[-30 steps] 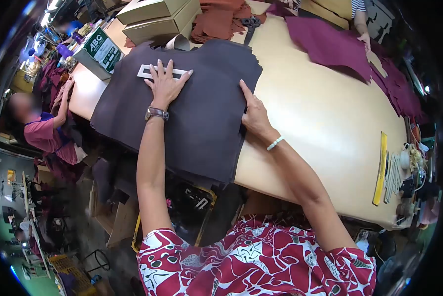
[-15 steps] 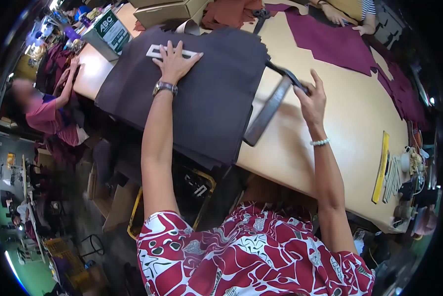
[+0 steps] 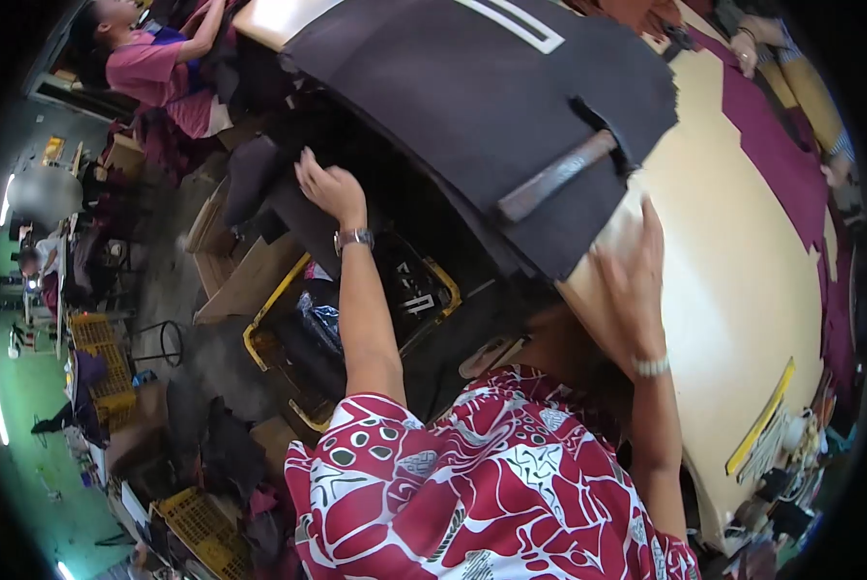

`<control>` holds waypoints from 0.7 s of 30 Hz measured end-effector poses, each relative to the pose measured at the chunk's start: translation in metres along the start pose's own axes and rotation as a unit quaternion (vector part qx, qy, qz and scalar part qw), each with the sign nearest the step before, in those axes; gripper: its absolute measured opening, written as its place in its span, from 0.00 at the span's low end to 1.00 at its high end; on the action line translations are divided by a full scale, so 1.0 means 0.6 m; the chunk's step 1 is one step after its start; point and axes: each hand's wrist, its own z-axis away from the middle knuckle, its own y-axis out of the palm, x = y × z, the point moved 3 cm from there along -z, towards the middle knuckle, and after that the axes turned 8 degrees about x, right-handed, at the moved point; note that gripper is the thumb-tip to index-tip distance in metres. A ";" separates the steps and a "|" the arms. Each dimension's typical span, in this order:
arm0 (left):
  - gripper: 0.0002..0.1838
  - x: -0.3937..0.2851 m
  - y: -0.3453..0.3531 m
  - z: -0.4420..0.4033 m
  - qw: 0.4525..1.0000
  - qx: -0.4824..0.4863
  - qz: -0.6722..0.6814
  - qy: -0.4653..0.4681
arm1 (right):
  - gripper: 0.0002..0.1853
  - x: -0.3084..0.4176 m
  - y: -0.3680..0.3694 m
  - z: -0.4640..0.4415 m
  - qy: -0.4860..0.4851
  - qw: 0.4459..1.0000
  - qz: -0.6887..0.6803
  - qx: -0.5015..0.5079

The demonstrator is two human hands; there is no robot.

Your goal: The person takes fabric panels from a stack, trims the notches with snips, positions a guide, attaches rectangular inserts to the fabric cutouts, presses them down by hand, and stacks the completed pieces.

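Note:
A stack of dark brown leather-like sheets [image 3: 453,97] lies on the table, reaching over its near edge. On it rest a hammer [image 3: 559,176] with a worn handle and black head, and a white slotted strip [image 3: 540,37]. My left hand [image 3: 332,190] is below the table edge, fingers loosely bent and apart, beside a dark sheet [image 3: 293,205] hanging low; whether it touches the sheet is unclear. My right hand [image 3: 635,271], blurred, is open at the table's near edge, right of the stack, holding nothing.
A yellow-rimmed crate [image 3: 450,290] stands below with wrapped items inside, beside a cardboard box [image 3: 245,280]. Maroon material [image 3: 772,145] covers the table's far right, near another person's hand [image 3: 745,50]. A yellow ruler [image 3: 762,416] lies at right. A person in pink [image 3: 163,77] works at left.
My right hand has let go of the hammer, now lying on the stack. My left hand has left the white strip and moved down below the table edge. The view has swung left and down.

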 end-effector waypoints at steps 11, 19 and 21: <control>0.31 0.234 0.099 0.213 0.874 0.423 -0.223 -0.086 | 0.33 0.019 -0.014 0.122 0.082 0.977 0.191 0.045; 0.25 0.200 0.066 0.230 0.901 0.368 -0.227 0.035 | 0.31 0.022 -0.021 0.126 0.064 0.976 0.204 0.043; 0.21 0.210 0.069 0.235 0.914 0.347 -0.205 0.046 | 0.31 0.022 -0.021 0.126 0.064 0.974 0.212 0.047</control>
